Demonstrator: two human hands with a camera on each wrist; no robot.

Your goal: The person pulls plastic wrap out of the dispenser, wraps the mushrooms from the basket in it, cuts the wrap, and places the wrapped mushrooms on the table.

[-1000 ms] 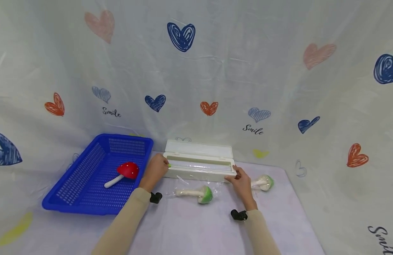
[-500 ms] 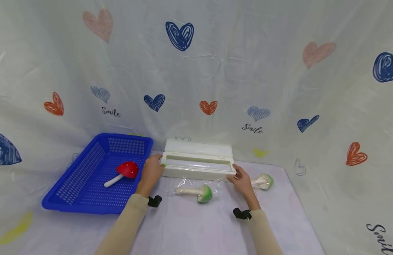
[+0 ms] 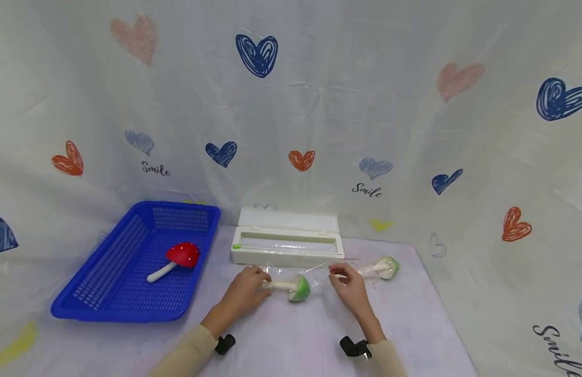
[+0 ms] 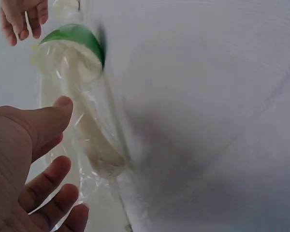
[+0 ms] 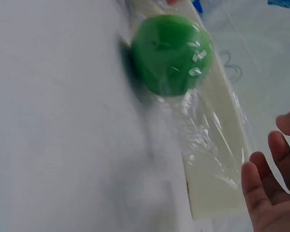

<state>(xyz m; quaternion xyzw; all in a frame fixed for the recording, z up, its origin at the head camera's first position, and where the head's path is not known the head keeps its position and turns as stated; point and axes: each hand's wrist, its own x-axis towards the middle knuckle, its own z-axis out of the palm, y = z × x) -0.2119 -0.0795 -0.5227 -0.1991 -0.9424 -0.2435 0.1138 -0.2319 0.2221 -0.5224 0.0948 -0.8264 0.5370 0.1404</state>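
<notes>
A toy mushroom with a green cap (image 3: 299,289) and a pale stem lies on the table, draped in clear cling film (image 5: 208,140). My left hand (image 3: 245,288) is at the stem end; the left wrist view shows its thumb and fingers spread beside the film. On the cap side, my right hand (image 3: 349,288) has loosely bent fingers, apart from the thumb, with fingertips at the film's edge. Behind the mushroom stands a long white cling film dispenser (image 3: 286,257), lid up, with a small green slider (image 3: 236,246) at its left end.
On the left sits a blue plastic basket (image 3: 125,314) holding a red toy mushroom (image 3: 182,255) with white spots. Another green-capped mushroom (image 3: 387,268), apparently wrapped, lies to the right beyond my right hand. A curtain printed with hearts hangs behind the table.
Both hands have left the dispenser's ends and come forward to either side of the green-capped mushroom. Earlier, the slider moved to the dispenser's left end with my left hand.
</notes>
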